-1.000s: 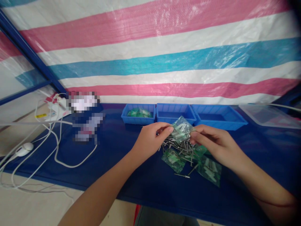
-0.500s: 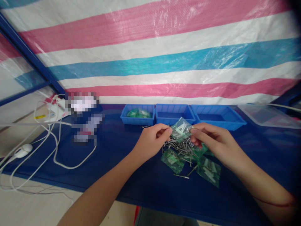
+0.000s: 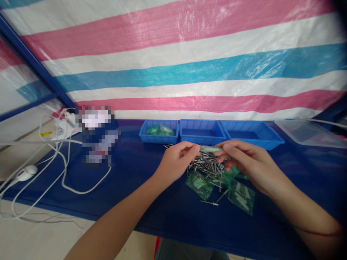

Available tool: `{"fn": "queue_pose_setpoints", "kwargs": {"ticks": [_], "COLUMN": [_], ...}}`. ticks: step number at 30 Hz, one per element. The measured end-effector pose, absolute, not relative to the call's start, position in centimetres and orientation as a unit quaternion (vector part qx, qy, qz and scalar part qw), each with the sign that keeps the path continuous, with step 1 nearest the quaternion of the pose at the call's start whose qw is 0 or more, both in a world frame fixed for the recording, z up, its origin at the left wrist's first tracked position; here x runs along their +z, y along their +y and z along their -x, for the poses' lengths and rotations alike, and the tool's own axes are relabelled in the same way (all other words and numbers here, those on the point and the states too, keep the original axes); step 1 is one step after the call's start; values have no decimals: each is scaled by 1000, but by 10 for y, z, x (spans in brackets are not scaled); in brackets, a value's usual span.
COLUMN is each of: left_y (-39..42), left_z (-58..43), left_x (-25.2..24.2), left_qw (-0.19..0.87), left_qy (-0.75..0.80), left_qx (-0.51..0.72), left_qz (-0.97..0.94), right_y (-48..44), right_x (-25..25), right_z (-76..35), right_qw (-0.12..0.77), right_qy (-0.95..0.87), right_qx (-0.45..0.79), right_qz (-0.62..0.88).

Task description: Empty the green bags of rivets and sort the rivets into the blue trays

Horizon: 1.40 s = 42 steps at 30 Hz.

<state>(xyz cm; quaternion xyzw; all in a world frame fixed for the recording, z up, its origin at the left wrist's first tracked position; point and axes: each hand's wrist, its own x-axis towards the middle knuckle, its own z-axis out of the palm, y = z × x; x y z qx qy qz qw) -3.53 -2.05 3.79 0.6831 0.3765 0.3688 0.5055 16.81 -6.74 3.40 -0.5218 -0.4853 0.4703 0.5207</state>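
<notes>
Between my hands is a small clear plastic bag (image 3: 210, 148), seen nearly edge-on, with pale pieces inside. My left hand (image 3: 179, 160) pinches its left end, and the fingers of my right hand (image 3: 245, 162) close on its right end. Right below the bag lies a heap of metal blind rivets (image 3: 207, 168) on the blue table (image 3: 130, 180). Several green-tinted plastic bags lie around the heap, one at its front left (image 3: 199, 185) and one at its front right (image 3: 241, 196). Two loose rivets (image 3: 210, 203) rest in front.
Along the back stand three blue bins: the left bin (image 3: 158, 139) holds green bags, then a middle bin (image 3: 200, 138) and a right bin (image 3: 252, 142). A clear plastic lid (image 3: 306, 133) lies at the right. White cables (image 3: 65, 173) and a power strip (image 3: 65, 128) are at the left.
The bag has tipped from facing me, with its contents showing, to almost edge-on. Both hands keep hold of its ends and have barely shifted.
</notes>
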Motion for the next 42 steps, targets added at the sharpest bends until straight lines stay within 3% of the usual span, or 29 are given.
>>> {"fn": "queue_pose_setpoints", "kwargs": {"ticks": [12, 30, 42], "left_y": [-12, 6, 54], "left_z": [38, 52, 109], "left_x": [28, 33, 51], "left_qw": [463, 394, 140], "left_qy": [399, 397, 515], "left_qx": [342, 396, 552], "left_qz": [-713, -728, -641], "right_y": [-67, -66, -68], "right_x": [31, 33, 42], "right_z": [-167, -172, -172], "right_qw": [487, 500, 500], "right_qy": [-537, -556, -552], "right_qx": [414, 356, 359], "right_qz": [550, 561, 563]}}
